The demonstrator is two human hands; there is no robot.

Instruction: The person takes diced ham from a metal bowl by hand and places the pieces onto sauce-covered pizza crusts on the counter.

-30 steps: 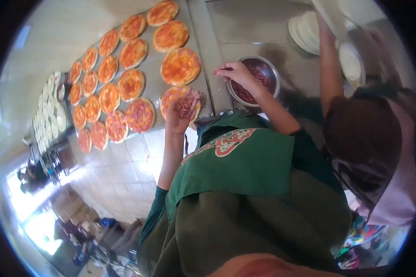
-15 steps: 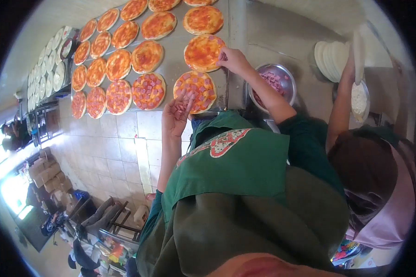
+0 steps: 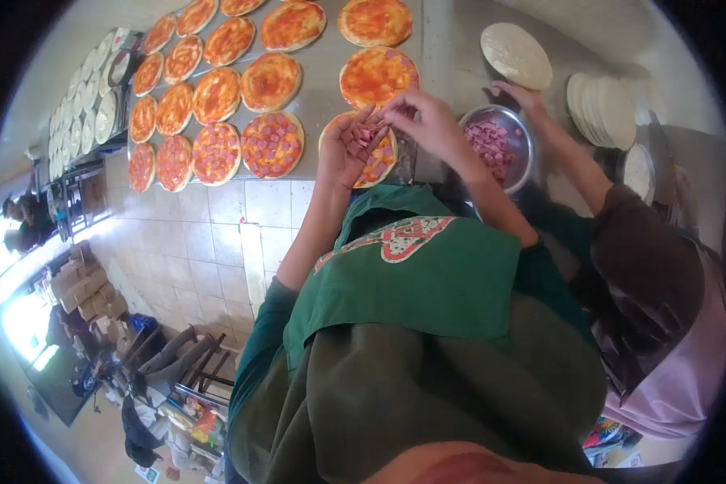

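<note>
My left hand (image 3: 344, 156) is cupped palm up and holds a small heap of diced ham (image 3: 361, 139). Fingers of my right hand (image 3: 421, 121) pinch at that heap. Below both hands lies a pizza base (image 3: 381, 168) with red sauce and ham cubes, partly hidden by them. Just beyond it, a sauced base (image 3: 377, 78) carries a few cubes along its right edge. To the right of my right forearm stands a metal bowl (image 3: 528, 161) of pink diced ham (image 3: 489, 148).
Rows of sauced bases (image 3: 271, 82) fill the metal table (image 3: 319, 77); several in the near row carry ham. At right, a co-worker's hand (image 3: 526, 98) is by a plain dough round (image 3: 518, 56). Stacked dough rounds (image 3: 601, 110) stand farther right. Trays of rounds (image 3: 85, 105) are far left.
My right hand has left the edge of the farther base and come to my left palm. My left hand has risen over the nearer base. The co-worker has set down a dough round.
</note>
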